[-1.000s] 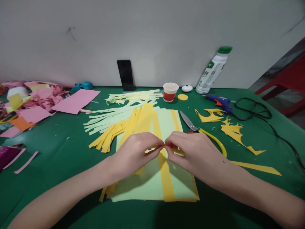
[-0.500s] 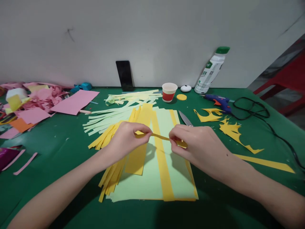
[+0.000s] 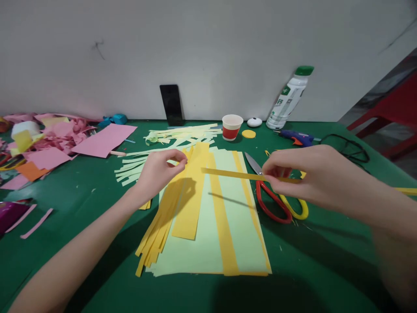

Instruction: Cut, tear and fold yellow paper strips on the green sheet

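Currently, right hand [image 3: 306, 163] pinches thin yellow strip [image 3: 233, 174].

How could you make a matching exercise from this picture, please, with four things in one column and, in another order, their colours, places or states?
Things:
1. thin yellow paper strip
2. scissors
3. smartphone
4. paper cup

Descriptions:
A. black, leaning against the wall
B. red and white, standing upright
C. red and yellow handles
D. pinched in the right hand

Pairs: 1-D, 2-C, 3-A, 4-B
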